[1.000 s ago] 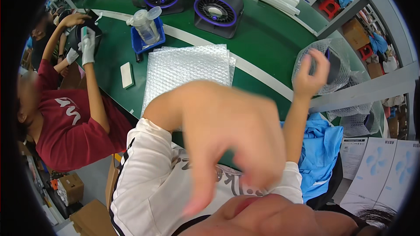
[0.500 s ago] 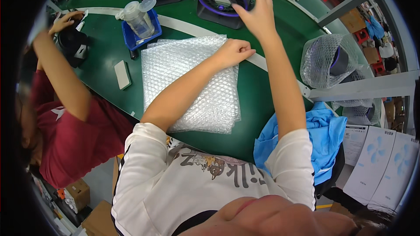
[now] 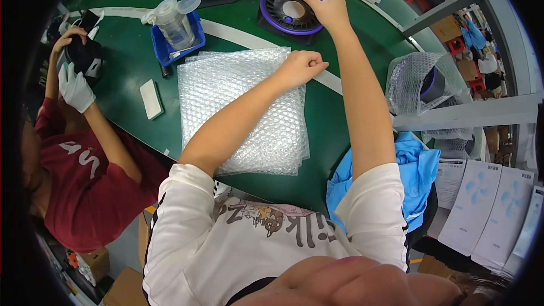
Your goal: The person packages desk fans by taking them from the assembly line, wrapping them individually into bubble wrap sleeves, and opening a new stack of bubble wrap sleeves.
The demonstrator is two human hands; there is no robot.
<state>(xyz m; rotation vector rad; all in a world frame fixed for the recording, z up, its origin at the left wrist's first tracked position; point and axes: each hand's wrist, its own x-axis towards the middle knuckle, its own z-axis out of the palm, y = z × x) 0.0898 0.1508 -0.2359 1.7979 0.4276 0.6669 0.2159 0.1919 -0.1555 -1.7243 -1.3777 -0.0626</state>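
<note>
One purple-ringed fan (image 3: pixel 290 9) is being gripped by the right hand (image 3: pixel 331 9) at upper centre — the left hand (image 3: pixel 300 68), curled closed, is overlapping bubble wrap (image 3: pixel 262 130) mid-frame.

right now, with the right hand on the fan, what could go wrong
The right hand seems to grip the purple-ringed fan by its edge, so it might slip or twist. The left forearm crosses over the bubble wrap sheets, which could shift. The clear container rises above the blue tray; a knock might tip it.
</note>
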